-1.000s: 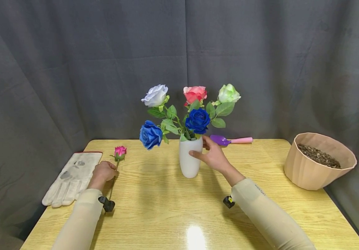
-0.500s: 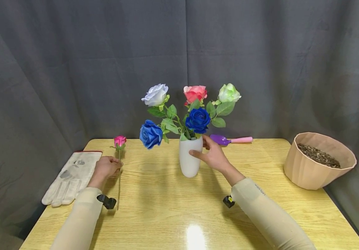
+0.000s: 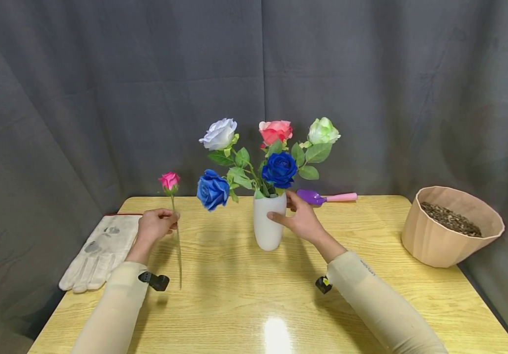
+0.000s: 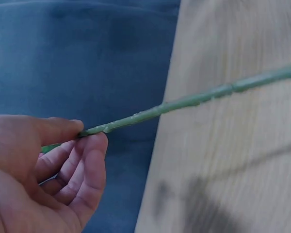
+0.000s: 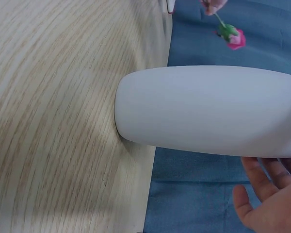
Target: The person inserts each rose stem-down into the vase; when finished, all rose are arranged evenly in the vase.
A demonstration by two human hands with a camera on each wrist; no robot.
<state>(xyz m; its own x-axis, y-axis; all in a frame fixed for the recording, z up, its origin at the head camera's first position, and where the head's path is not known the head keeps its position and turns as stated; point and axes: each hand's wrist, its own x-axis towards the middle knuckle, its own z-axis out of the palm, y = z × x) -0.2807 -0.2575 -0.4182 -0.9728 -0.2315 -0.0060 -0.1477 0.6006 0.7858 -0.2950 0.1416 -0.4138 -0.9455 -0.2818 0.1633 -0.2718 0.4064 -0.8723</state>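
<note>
Reaching in from the bottom of the head view, two cream sleeves lie over the yellow wooden counter [image 3: 245,295], each with a small black device at the wrist. At left of centre the left hand [image 3: 156,227] pinches the thin green stem of a pink rose [image 3: 169,180], grip closed on it between thumb and forefinger; the left wrist view shows the stem [image 4: 184,102] passing out from that pinch across the frame to the right. The rose stands nearly upright, its bloom above the hand against the grey curtain [image 3: 103,98] and the lower end of the stem hanging down toward the counter. Just left of that hand a pale work glove [image 3: 99,250] lies flat near the counter's left edge. At the middle of the frame the right hand [image 3: 300,221] rests against the right side of a white vase [image 3: 268,223], fingers straight and laid on its wall, grip relaxed rather than clenched; the right wrist view shows the vase [image 5: 208,111] standing on the counter with the fingers along its side. The vase holds two blue roses, a white one, a coral one and a pale green one. At right stands a tan pot [image 3: 448,231] filled with brown granules. Farthest back, behind the vase, lies a purple trowel [image 3: 324,198] with a pink handle.
</note>
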